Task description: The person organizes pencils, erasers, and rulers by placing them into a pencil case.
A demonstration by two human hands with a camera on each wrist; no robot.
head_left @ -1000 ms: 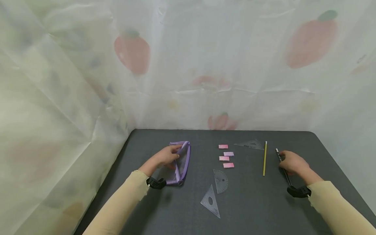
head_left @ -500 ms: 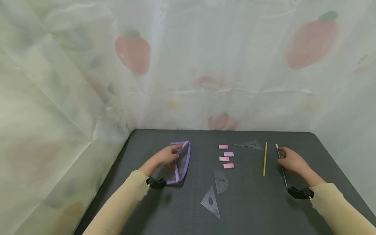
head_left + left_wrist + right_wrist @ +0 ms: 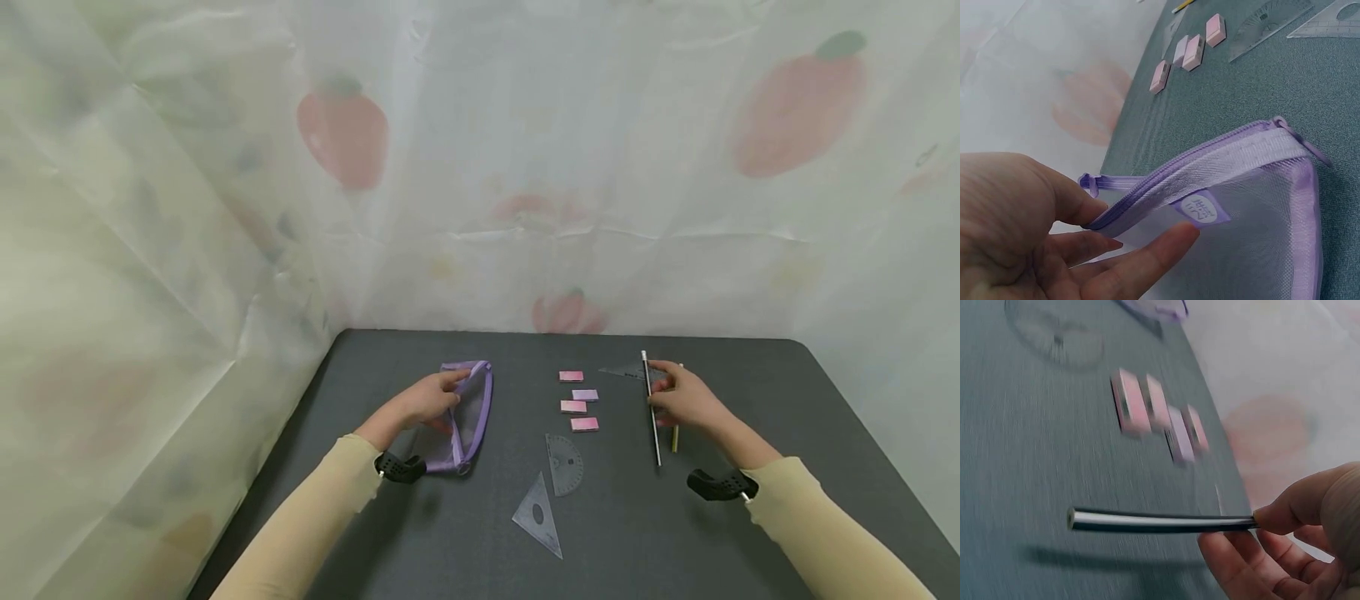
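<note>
Dark grey table [image 3: 637, 533], backed by a pale curtain w/ strawberry print [image 3: 341, 133].

Status (judged from layout): packing of stationery into the pouch appears just begun. Nothing visible inside yet; all items but one lie on the surface.

Container: purple mesh pouch [image 3: 467, 412], at approx. 9 o'clock from table centre. Zip is open; mouth is held apart. The left wrist view shows only see-through mesh below the zip tape [image 3: 1210, 169], no contents visible. Lower interior is partly hidden by the hand, so cannot confirm fully.

Left hand [image 3: 423, 402]: thumb and fingers pinch the pouch's upper edge, lifting it to keep the opening spread.

Right hand [image 3: 686, 398]: fingers curled round a black pen [image 3: 651, 408], gripped near its far end, held off the table. The right wrist view shows its shadow beneath it; that view is motion-blurred. Pen sits at approx. 3 o'clock from table centre, well apart from the pouch.

Items left on the table:
- four erasers [image 3: 576, 400], pink/lilac, in a loose column near centre, between pouch and pen.
- yellow pencil [image 3: 676, 433], just beside the right hand, mostly hidden.
- clear set square [image 3: 628, 370] at 1 o'clock, far side.
- protractor [image 3: 564, 462] at 6 o'clock.
- second set square [image 3: 540, 514], just below the protractor.
</note>
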